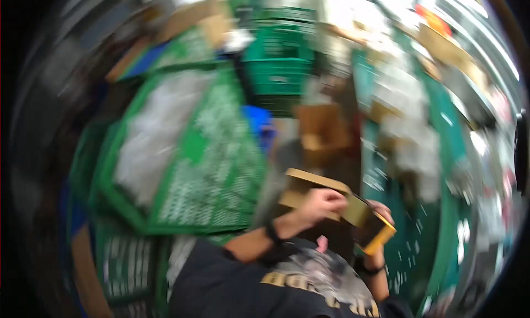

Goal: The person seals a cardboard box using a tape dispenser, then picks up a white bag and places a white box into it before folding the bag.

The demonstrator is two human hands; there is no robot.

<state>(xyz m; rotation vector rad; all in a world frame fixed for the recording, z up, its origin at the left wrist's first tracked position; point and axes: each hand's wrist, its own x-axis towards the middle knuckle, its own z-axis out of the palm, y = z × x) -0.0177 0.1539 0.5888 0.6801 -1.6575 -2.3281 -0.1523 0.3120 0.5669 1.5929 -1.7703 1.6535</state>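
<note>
A small cardboard box (359, 212) with brown inner faces and a black and yellow side is held in front of my body, its lid flap (317, 179) folded out to the left. My left hand (323, 203) is closed at the flap, with fingers curled over the brown card. From behind, my right hand (382, 209) grips the right part of the box. Its fingertips show above the black side and the rest is largely hidden. Motion blur softens the details.
To the left, a large green crate (149, 229) holds clear plastic-wrapped things. Green crates (279, 75) are stacked ahead, near an open brown carton (323, 130). Along the right runs a green conveyor or bench (408, 246) carrying blurred whitish items.
</note>
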